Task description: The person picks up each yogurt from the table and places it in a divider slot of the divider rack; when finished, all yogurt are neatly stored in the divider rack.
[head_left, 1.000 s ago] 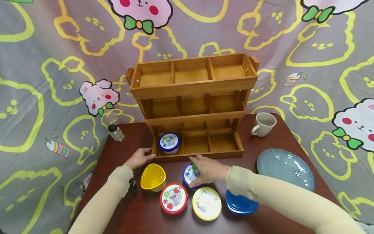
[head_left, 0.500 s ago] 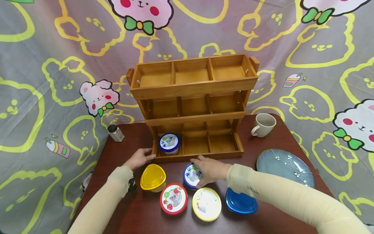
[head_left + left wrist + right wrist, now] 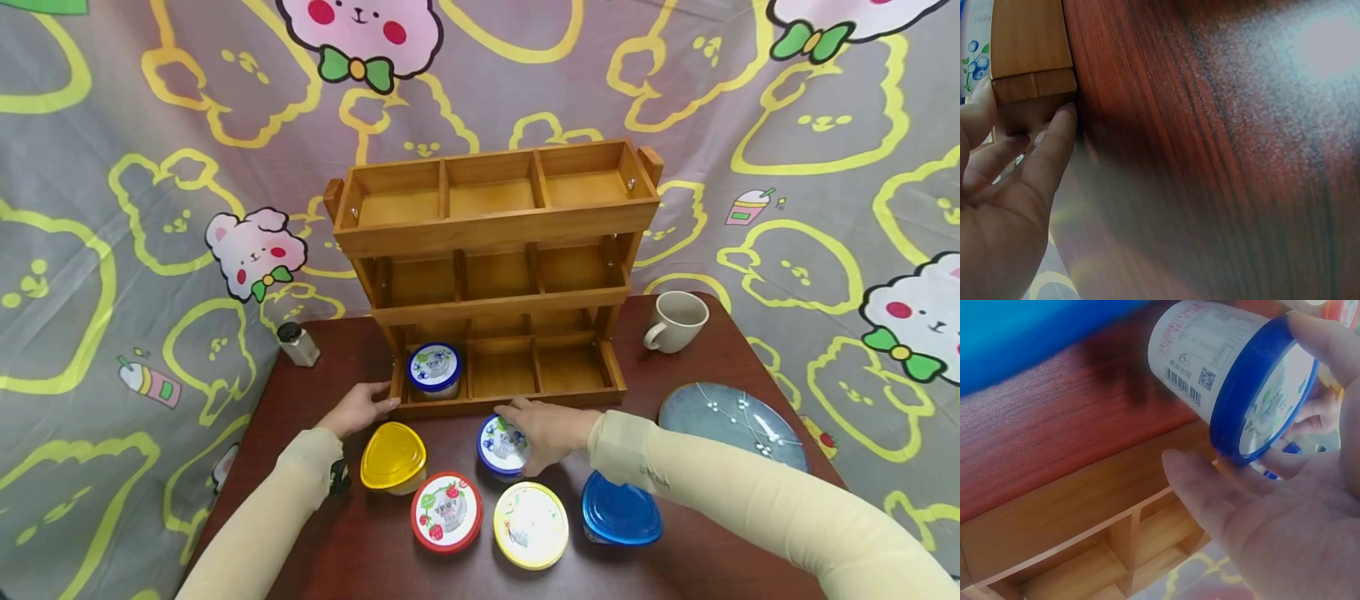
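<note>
Blue-lidded cup [image 3: 503, 446]: sitting off the table's surface in the right hand's grasp, just in front of the wooden rack's lowest tier; the right wrist view is showing its white printed side and barcode [image 3: 1210, 356].
Right hand [image 3: 547, 433]: curling its fingers [image 3: 1197, 494] over the lid rim and gripping the cup from above.
Left hand [image 3: 358, 408]: resting against the rack's lower left corner [image 3: 1032, 87], thumb and fingers [image 3: 1054, 150] loosely bent and touching the wood, holding nothing.
Wooden rack [image 3: 495, 229]: standing in three tiers, three compartments each, at the back of the table.
Second blue-lidded cup [image 3: 433, 369]: sitting in the left compartment of the lowest tier.
Near containers: a yellow triangular one [image 3: 392, 456], a red-rimmed one [image 3: 446, 511], a yellow-rimmed one [image 3: 531, 524] and a blue one [image 3: 621, 508] lying in a row in front of the hands.
Table [image 3: 705, 567]: dark red wood, also carrying a mug [image 3: 677, 319], a blue-grey plate [image 3: 731, 423] and a small shaker [image 3: 297, 342].
</note>
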`<action>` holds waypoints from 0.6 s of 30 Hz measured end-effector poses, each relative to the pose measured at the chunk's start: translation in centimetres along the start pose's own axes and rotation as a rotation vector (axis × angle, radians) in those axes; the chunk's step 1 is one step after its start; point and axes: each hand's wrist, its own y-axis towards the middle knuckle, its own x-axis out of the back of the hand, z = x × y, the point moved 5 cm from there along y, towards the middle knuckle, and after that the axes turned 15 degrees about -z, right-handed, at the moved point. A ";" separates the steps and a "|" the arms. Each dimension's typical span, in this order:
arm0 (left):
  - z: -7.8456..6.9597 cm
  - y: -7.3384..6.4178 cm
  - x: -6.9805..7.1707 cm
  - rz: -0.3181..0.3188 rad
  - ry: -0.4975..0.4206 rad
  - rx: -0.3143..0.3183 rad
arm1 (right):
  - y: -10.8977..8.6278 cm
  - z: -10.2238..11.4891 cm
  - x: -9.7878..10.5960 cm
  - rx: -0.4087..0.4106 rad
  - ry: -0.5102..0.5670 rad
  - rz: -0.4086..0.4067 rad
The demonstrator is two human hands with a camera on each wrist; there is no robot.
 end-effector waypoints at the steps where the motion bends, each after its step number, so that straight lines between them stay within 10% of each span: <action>1: 0.0 0.0 0.0 -0.001 -0.001 0.000 | 0.0 0.0 0.0 0.003 0.007 0.001; 18: -0.2 -0.1 0.0 -0.009 0.016 0.000 | 0.2 -0.6 -0.3 0.009 0.071 -0.079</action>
